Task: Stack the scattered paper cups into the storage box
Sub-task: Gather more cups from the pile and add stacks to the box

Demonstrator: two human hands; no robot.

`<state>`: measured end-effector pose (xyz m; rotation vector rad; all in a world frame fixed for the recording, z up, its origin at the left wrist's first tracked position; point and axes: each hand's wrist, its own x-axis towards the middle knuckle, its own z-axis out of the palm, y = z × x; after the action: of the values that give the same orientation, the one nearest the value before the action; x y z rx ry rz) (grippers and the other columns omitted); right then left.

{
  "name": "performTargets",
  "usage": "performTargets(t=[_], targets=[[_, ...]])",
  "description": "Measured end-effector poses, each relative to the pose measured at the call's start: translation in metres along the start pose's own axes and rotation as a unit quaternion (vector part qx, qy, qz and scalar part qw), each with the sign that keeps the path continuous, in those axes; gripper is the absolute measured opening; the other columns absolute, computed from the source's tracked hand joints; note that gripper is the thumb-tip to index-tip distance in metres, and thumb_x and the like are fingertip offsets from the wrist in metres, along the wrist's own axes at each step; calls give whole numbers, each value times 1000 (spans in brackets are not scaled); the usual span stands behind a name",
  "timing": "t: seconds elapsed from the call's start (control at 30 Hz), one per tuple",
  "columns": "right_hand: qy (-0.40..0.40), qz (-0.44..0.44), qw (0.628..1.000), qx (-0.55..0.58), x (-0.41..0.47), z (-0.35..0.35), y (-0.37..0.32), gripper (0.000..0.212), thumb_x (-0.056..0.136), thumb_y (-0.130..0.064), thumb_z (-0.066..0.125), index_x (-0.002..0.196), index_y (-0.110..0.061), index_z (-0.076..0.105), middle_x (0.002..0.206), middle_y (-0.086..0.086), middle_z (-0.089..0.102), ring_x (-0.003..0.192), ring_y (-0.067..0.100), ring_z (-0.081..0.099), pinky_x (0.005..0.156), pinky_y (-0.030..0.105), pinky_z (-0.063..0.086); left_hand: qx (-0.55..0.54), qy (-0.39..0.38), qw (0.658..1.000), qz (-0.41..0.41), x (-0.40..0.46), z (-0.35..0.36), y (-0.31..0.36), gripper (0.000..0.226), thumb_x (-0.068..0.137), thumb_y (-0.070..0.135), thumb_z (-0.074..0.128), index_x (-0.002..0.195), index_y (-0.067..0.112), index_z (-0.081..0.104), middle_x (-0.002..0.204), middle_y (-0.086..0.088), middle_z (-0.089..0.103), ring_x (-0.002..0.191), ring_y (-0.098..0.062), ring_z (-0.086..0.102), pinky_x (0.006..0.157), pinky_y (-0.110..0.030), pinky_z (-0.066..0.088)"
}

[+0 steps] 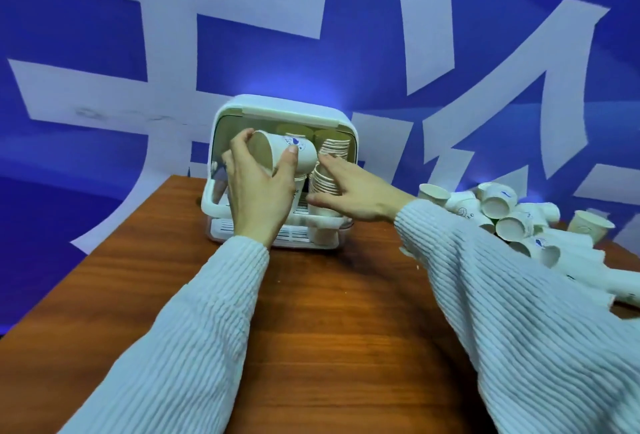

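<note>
A white storage box (221, 205) stands at the table's far edge, its front open. Inside it a tall stack of nested paper cups (329, 170) rises on the right. My left hand (259, 188) grips a single white paper cup (294, 153) with a blue logo, tipped on its side with its mouth toward me, in front of the box opening. My right hand (353, 194) reaches in with straight fingers and touches the side of the stack. Further cups at the back of the box are partly hidden.
A heap of loose paper cups (512, 222) lies on the right side of the wooden table (329, 329), some on their sides, one upright (590, 229) at the far right. A blue wall with large white shapes rises behind the table.
</note>
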<state>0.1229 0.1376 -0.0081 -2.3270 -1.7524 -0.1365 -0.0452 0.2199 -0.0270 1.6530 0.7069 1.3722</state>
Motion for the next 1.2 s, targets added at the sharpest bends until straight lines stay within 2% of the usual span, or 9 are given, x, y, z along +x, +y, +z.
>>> performTargets(t=[0.3,0.47,0.6,0.7,0.8,0.87,0.97,1.13,1.2], targets=[[178,48,973,141,-58,-10,14,83,97,-58,59,164,-35,16,165,-9,36,152,8,30,123,40,30,65,-69,987,128,29,36,20,66,98,42,63,154,19,39,150,-9,43,136,-22,44,105,-23,30],[197,84,967,140,-90,-18,32,78,98,-56,59,163,-40,19,148,-11,53,139,7,42,100,9,34,293,-220,910,196,37,65,15,61,94,51,55,150,31,40,143,-13,48,128,-40,50,107,-51,42],[201,108,963,147,-110,-16,44,73,99,-57,56,161,-42,21,142,-13,57,130,8,47,106,34,44,406,-288,851,168,28,71,-2,66,88,71,44,146,38,47,151,-4,46,136,-33,45,111,-54,32],[201,123,957,171,-131,-8,55,69,98,-58,55,159,-45,25,137,-16,58,128,7,49,106,39,45,437,-287,832,185,24,70,-10,82,82,81,33,151,38,39,157,-2,42,140,-31,43,117,-56,27],[204,150,948,191,-158,-2,64,65,99,-56,57,157,-43,30,134,-16,58,128,9,51,107,37,43,482,-278,810,185,22,68,-6,83,85,82,35,155,38,33,165,-4,31,155,-30,16,120,-62,5],[223,176,937,206,-178,-2,73,60,100,-50,58,155,-39,36,134,-13,60,127,6,52,106,31,40,477,-231,815,233,7,76,1,81,86,77,40,154,33,35,164,-10,31,156,-34,4,120,-64,0],[248,220,920,210,-207,-6,91,50,101,-43,60,148,-33,47,131,-13,62,118,-5,54,105,23,40,349,-189,847,353,-45,100,14,72,83,60,47,144,22,50,147,-13,49,149,-37,25,119,-59,18],[260,300,911,112,-257,-21,124,36,100,-31,60,135,-22,63,132,-5,67,125,12,58,109,36,44,262,-387,804,368,-143,149,38,67,93,59,50,151,25,43,155,-6,40,143,-27,35,114,-46,31],[257,354,897,63,-277,-29,136,41,98,-40,58,136,-23,61,135,-2,65,127,19,57,106,39,45,236,-428,813,316,-169,168,38,70,93,61,52,153,28,39,158,-2,34,142,-26,35,112,-46,35]])
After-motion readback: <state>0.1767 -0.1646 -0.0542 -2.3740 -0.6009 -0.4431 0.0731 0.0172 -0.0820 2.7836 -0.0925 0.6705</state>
